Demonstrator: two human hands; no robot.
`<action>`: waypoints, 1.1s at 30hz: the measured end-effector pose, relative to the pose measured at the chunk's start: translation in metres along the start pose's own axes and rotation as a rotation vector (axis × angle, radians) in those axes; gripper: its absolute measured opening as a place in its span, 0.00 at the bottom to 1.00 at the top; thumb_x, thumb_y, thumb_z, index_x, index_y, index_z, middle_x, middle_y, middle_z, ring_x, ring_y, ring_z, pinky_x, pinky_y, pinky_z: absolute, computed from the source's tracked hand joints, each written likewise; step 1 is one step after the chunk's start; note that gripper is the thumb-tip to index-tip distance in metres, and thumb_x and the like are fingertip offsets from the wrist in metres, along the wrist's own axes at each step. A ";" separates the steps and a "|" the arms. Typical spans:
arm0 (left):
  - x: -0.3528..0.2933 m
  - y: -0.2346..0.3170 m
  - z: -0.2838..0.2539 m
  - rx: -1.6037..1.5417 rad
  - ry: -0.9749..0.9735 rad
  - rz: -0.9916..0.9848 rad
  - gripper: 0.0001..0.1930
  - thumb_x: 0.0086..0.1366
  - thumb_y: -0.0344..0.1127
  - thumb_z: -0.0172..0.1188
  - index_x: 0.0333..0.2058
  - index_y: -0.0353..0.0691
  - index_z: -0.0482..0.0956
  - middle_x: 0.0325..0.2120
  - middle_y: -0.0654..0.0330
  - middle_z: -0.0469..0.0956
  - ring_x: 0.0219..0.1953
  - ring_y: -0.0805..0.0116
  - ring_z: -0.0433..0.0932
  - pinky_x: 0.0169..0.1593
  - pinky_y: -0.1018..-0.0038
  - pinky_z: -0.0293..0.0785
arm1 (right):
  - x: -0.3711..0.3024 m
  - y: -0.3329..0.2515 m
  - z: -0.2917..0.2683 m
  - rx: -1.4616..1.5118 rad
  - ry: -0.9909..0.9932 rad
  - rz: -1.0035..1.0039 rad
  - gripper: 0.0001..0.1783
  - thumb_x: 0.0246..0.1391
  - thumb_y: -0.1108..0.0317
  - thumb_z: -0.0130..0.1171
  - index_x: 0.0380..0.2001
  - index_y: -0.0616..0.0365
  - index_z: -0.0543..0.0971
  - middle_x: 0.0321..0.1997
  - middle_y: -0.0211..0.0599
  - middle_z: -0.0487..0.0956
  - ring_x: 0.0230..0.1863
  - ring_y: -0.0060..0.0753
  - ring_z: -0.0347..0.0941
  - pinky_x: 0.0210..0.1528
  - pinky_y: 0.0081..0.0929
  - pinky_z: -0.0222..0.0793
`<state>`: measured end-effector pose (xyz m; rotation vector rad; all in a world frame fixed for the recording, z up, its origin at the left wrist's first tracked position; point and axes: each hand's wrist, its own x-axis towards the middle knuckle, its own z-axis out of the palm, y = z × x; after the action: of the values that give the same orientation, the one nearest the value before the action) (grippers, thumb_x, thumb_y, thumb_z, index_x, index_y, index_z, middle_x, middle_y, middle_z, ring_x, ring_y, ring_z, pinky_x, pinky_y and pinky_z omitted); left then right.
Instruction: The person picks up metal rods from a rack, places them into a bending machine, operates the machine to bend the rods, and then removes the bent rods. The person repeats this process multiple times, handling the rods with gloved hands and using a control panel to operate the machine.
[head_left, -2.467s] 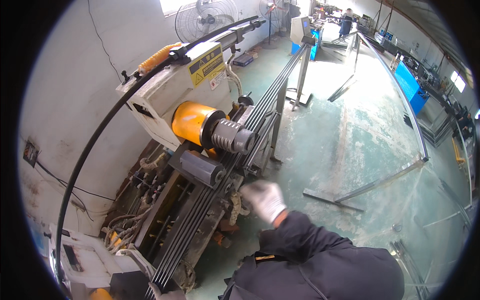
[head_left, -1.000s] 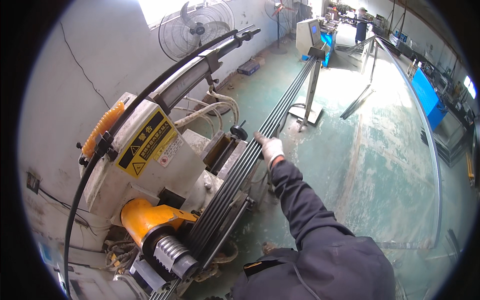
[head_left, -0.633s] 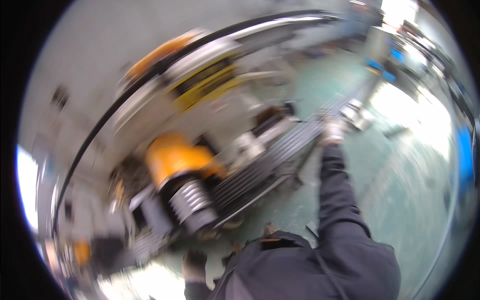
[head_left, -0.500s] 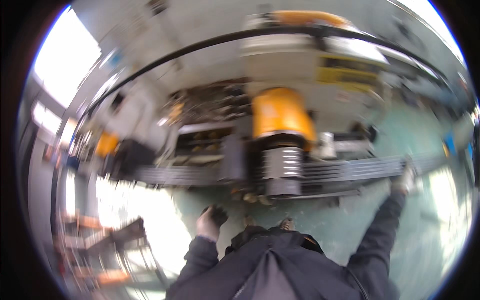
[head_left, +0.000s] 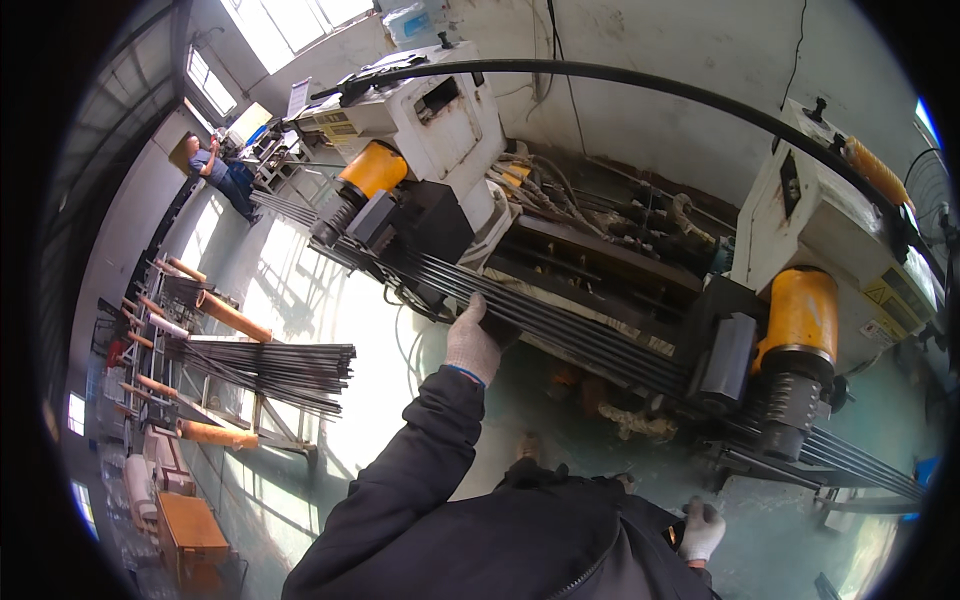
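Several long dark metal rods [head_left: 590, 340] run side by side through the machine, from the far left down to the lower right. My left hand [head_left: 475, 345], in a pale knit glove with a dark palm, is at the near edge of these rods. Its thumb lies over them, while the other fingers are mostly hidden at the edge. Low by my right side, away from the machine, my right hand [head_left: 703, 530] wears a similar glove. Its fingers are loosely curled, and nothing shows in them.
Two white machine heads with yellow motor covers [head_left: 803, 310] [head_left: 374, 169] stand along the rods. A black hose [head_left: 640, 74] arches above. On the left, a rack with orange rollers [head_left: 234, 316] carries a bundle of dark rods [head_left: 270, 370]. Another person [head_left: 215, 170] sits at the far left.
My view has swung left and cleared of blur. My left hand has gone from beside my body up to the rods. My right hand has come off the rods and down to my side.
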<state>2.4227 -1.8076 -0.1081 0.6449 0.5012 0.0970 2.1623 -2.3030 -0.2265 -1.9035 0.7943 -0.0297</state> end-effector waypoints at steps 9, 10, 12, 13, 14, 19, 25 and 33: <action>-0.023 0.061 -0.013 0.932 -0.165 0.218 0.16 0.84 0.45 0.65 0.48 0.35 0.87 0.41 0.59 0.88 0.44 0.65 0.88 0.50 0.65 0.84 | -0.055 -0.296 0.174 -0.157 -0.124 -1.057 0.07 0.58 0.67 0.80 0.31 0.54 0.89 0.29 0.41 0.86 0.31 0.50 0.85 0.35 0.44 0.80; -0.018 0.071 -0.012 1.024 -0.172 0.380 0.15 0.84 0.44 0.66 0.40 0.37 0.87 0.32 0.63 0.85 0.36 0.72 0.83 0.43 0.71 0.78 | -0.054 -0.313 0.186 -0.166 -0.093 -1.092 0.09 0.58 0.64 0.81 0.30 0.52 0.88 0.27 0.39 0.85 0.31 0.48 0.84 0.34 0.43 0.80; 0.006 0.093 -0.001 0.975 -0.188 0.630 0.12 0.81 0.38 0.71 0.45 0.33 0.87 0.37 0.61 0.87 0.39 0.72 0.82 0.46 0.72 0.78 | -0.045 -0.340 0.209 -0.312 -0.038 -1.159 0.15 0.63 0.55 0.77 0.28 0.51 0.86 0.27 0.36 0.84 0.32 0.46 0.84 0.37 0.44 0.81; 0.016 0.108 0.004 1.043 -0.211 0.748 0.09 0.81 0.35 0.69 0.46 0.32 0.86 0.37 0.60 0.87 0.40 0.70 0.82 0.48 0.72 0.78 | -0.039 -0.352 0.223 -0.329 -0.032 -1.181 0.15 0.66 0.53 0.74 0.31 0.52 0.87 0.31 0.37 0.86 0.35 0.47 0.85 0.41 0.46 0.83; 0.028 0.114 0.011 1.156 -0.192 0.833 0.09 0.81 0.34 0.69 0.46 0.32 0.86 0.37 0.59 0.86 0.40 0.70 0.82 0.49 0.71 0.79 | -0.033 -0.365 0.238 -0.337 -0.042 -1.184 0.15 0.69 0.53 0.70 0.33 0.52 0.88 0.34 0.38 0.88 0.41 0.47 0.86 0.47 0.47 0.83; 0.074 0.130 0.019 1.744 -0.250 1.027 0.09 0.75 0.35 0.70 0.45 0.35 0.88 0.40 0.46 0.87 0.44 0.44 0.88 0.51 0.57 0.83 | -0.001 -0.411 0.298 -0.750 -0.211 -0.929 0.14 0.71 0.57 0.62 0.44 0.49 0.93 0.46 0.40 0.93 0.51 0.45 0.90 0.52 0.49 0.84; 0.104 0.110 0.015 2.070 -0.264 0.840 0.19 0.82 0.50 0.59 0.44 0.43 0.91 0.39 0.41 0.89 0.47 0.33 0.87 0.51 0.47 0.83 | 0.016 -0.408 0.300 -0.778 -0.474 -0.712 0.23 0.79 0.53 0.51 0.54 0.47 0.94 0.55 0.45 0.94 0.57 0.51 0.91 0.57 0.52 0.86; 0.120 0.122 0.009 2.081 -0.625 1.052 0.20 0.83 0.49 0.58 0.34 0.43 0.85 0.31 0.47 0.88 0.37 0.37 0.88 0.40 0.44 0.83 | 0.005 -0.422 0.309 -0.893 -0.407 -0.535 0.33 0.83 0.44 0.44 0.49 0.52 0.95 0.54 0.49 0.93 0.57 0.56 0.91 0.61 0.51 0.85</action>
<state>2.5401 -1.6860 -0.0791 2.8172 -0.6597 0.3463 2.4925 -1.9492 -0.0274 -2.7845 -0.0414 0.4335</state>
